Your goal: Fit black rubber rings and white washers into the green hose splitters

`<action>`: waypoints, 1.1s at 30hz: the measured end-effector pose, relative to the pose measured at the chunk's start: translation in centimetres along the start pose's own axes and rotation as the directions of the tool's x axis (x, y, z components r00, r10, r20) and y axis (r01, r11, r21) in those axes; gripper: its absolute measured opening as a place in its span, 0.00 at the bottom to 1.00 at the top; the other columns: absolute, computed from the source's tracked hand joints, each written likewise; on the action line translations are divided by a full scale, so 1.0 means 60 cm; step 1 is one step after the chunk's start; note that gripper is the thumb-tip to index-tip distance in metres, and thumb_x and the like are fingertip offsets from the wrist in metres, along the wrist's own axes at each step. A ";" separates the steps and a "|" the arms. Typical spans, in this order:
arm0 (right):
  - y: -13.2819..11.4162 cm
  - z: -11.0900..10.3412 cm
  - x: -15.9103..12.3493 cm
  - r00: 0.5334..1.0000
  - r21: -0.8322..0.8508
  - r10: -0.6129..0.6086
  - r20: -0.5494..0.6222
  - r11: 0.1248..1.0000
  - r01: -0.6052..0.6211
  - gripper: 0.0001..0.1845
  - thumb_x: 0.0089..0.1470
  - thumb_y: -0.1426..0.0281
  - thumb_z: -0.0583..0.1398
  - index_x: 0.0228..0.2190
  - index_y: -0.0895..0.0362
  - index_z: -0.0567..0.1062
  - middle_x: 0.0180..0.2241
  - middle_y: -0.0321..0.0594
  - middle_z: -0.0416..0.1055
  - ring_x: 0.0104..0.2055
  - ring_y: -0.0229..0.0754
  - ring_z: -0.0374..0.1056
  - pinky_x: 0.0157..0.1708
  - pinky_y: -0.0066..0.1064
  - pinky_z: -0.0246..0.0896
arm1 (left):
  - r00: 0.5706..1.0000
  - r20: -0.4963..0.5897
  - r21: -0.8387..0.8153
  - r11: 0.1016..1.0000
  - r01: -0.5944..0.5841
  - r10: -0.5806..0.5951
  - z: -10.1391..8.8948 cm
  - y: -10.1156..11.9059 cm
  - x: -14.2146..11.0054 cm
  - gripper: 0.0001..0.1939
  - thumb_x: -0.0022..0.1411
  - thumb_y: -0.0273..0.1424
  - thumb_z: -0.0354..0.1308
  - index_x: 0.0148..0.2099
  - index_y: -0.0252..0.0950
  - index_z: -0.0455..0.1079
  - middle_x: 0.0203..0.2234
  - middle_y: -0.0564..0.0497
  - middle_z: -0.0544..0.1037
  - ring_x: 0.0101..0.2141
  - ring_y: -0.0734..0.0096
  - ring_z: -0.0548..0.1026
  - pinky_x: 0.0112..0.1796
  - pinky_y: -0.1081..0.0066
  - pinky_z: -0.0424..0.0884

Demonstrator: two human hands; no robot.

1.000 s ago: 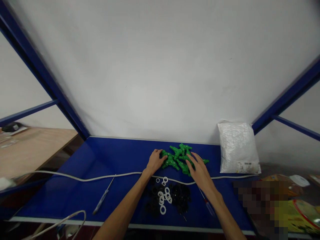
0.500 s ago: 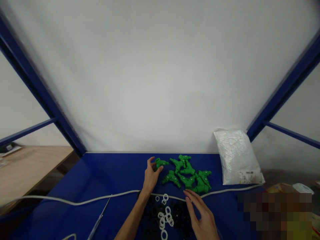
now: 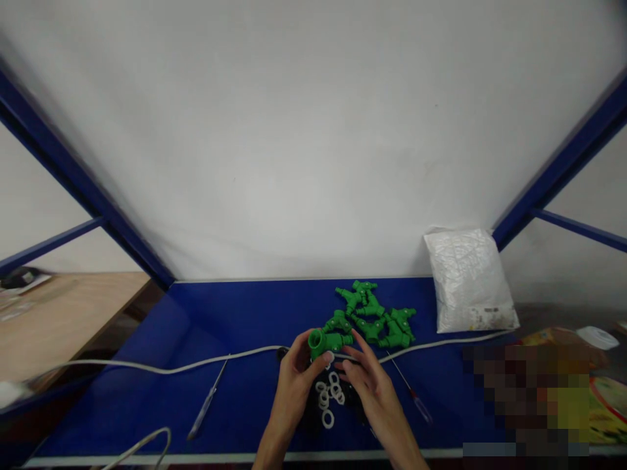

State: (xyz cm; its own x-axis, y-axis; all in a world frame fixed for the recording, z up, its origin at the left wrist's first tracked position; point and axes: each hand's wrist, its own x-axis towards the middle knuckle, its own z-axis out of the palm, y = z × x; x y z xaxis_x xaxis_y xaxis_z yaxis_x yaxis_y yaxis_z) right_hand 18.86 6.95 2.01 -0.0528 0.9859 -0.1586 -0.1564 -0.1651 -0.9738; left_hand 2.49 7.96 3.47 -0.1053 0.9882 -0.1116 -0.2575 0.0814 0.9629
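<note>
My left hand (image 3: pixel 294 375) is closed around a green Y-shaped hose splitter (image 3: pixel 335 342), its wide round opening facing me and to the left. The thumb presses on its near side. My right hand (image 3: pixel 369 375) is at the splitter's right end, fingers apart and bent; the index fingertip is close to or touching that end. Below the hands lie several white ring washers (image 3: pixel 328 418) and dark small parts, partly hidden. Just beyond the held piece, more green splitters (image 3: pixel 371 303) sit in a loose pile.
A white cable (image 3: pixel 166 371) runs across the blue table (image 3: pixel 235 313). One screwdriver (image 3: pixel 206 405) lies on the left, another screwdriver (image 3: pixel 418 406) on the right. A white plastic package (image 3: pixel 470 281) leans at the back right. Blue frame bars rise on both sides.
My left hand has brought the green splitter from the pile's left side toward me, above the washers. My right hand has moved up and left to its end. The view has shifted.
</note>
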 end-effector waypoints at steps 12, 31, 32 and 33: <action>-0.037 0.013 -0.014 1.000 -0.003 0.009 0.028 1.000 -0.009 0.23 0.54 0.50 0.65 0.42 0.56 0.79 0.33 0.42 0.80 0.35 0.47 0.76 0.38 0.36 0.72 | 0.990 0.049 0.046 0.990 0.130 -0.132 0.001 0.013 -0.022 0.29 0.56 0.46 0.67 0.56 0.36 0.73 0.31 0.50 0.81 0.30 0.66 0.79 0.32 0.72 0.74; 0.046 -0.120 -0.093 0.958 -0.713 -0.280 0.054 0.661 0.233 0.17 0.62 0.53 0.59 0.38 0.51 0.79 0.35 0.43 0.79 0.35 0.46 0.77 0.38 0.34 0.72 | 0.936 -0.173 -0.381 0.897 0.225 -0.308 -0.026 0.006 -0.006 0.21 0.54 0.40 0.71 0.44 0.33 0.71 0.45 0.40 0.82 0.28 0.76 0.80 0.27 0.80 0.70; 0.060 -0.118 -0.101 0.958 -0.727 -0.280 0.067 0.644 0.239 0.18 0.63 0.52 0.58 0.38 0.51 0.79 0.34 0.42 0.78 0.34 0.45 0.76 0.37 0.33 0.72 | 0.937 -0.160 -0.395 0.890 0.228 -0.311 -0.023 0.002 -0.007 0.21 0.54 0.39 0.71 0.45 0.32 0.72 0.44 0.40 0.82 0.27 0.76 0.79 0.26 0.80 0.69; 0.072 -0.113 -0.107 0.951 -0.741 -0.301 0.068 0.623 0.250 0.20 0.62 0.50 0.57 0.39 0.51 0.79 0.33 0.42 0.78 0.31 0.44 0.76 0.34 0.33 0.72 | 0.937 -0.146 -0.405 0.883 0.236 -0.317 -0.020 -0.003 -0.009 0.22 0.54 0.39 0.72 0.45 0.32 0.72 0.44 0.40 0.82 0.27 0.77 0.78 0.26 0.80 0.69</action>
State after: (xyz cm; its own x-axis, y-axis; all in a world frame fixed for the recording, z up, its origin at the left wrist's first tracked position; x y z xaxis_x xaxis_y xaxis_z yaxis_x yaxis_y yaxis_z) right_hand 25.20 0.10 -2.31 -0.0700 0.9857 0.1534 0.6206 0.1634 -0.7669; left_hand 1.43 7.27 3.08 -0.1569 0.8813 -0.4458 -0.6411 0.2524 0.7247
